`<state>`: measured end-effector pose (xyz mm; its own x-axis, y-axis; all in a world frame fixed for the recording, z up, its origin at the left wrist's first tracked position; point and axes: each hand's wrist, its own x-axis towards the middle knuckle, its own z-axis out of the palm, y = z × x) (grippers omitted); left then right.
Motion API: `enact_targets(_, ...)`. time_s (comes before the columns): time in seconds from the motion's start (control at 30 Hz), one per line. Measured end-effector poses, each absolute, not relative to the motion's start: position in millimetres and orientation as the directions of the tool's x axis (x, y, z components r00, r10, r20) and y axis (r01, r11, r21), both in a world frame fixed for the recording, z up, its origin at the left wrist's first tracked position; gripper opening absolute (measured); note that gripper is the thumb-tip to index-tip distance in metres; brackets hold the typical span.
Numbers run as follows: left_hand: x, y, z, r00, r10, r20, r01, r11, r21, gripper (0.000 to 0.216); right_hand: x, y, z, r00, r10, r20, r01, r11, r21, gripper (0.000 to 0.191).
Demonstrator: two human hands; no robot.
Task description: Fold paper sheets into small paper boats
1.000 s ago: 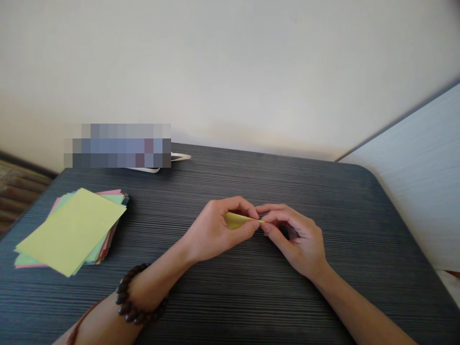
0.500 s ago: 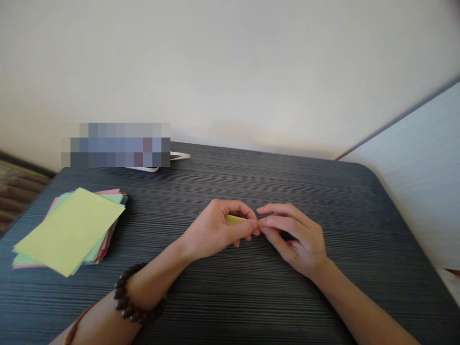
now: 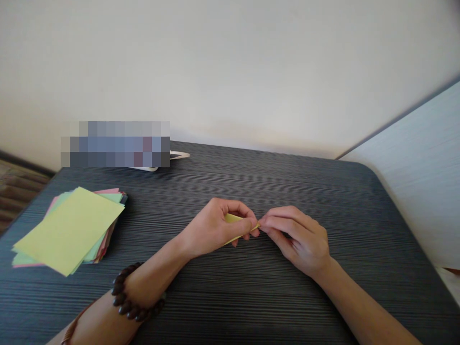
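In the middle of the dark table my left hand (image 3: 219, 225) is closed on a folded piece of yellow paper (image 3: 233, 218), thumb on the near side and fingers behind. Most of the paper is hidden by that hand; a thin edge shows below the thumb and a narrow tip sticks out to the right. My right hand (image 3: 300, 237) pinches that tip between thumb and fingertips. The two hands' fingertips nearly meet there. A dark bead bracelet circles my left wrist.
A stack of coloured paper sheets (image 3: 68, 230), yellow on top with green and pink below, lies at the left. Behind it stands a blurred-out object (image 3: 115, 146) with a white loop (image 3: 181, 155) beside it. The table (image 3: 287, 177) meets a pale wall at the back.
My right hand's raised fingers have come down and closed together at the paper's tip. More of the yellow paper's lower edge now shows under my left hand.
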<state>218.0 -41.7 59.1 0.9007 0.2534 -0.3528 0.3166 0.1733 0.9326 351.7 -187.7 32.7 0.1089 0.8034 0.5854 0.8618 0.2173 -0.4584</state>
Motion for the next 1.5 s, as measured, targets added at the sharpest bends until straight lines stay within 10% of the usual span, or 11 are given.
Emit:
enact_targets(0.23,215.6,-47.0,52.3,0.912,0.398,-0.100,0.214,-0.254,0.943,0.013,347.9,-187.3,30.9,0.339,0.889,0.306,0.529,0.089,-0.844,0.011)
enact_targets(0.47,214.3,-48.7,44.1,0.917,0.324,0.234,-0.005,-0.577,0.817,0.008,347.0,-184.7,31.6,0.386,0.904,0.181,0.406,0.009,-0.914,0.017)
enact_targets(0.87,217.0,-44.7,52.8,0.901,0.390,-0.190,0.304,-0.255,0.918,0.018,345.4,-183.2,32.9,0.381,0.899,0.216,0.567,-0.042,-0.823,0.012)
enact_targets(1.23,216.3,-50.1,49.4,0.877,0.418,-0.237,0.354,-0.229,0.907,0.015,343.3,-184.7,29.8,0.287,0.884,0.368,0.724,0.051,-0.688,0.007)
enact_targets(1.5,216.5,-42.9,49.9,0.870,0.432,-0.236,0.308,-0.104,0.946,0.026,345.5,-183.2,30.5,0.508,0.829,0.234,0.519,-0.078,-0.851,0.013)
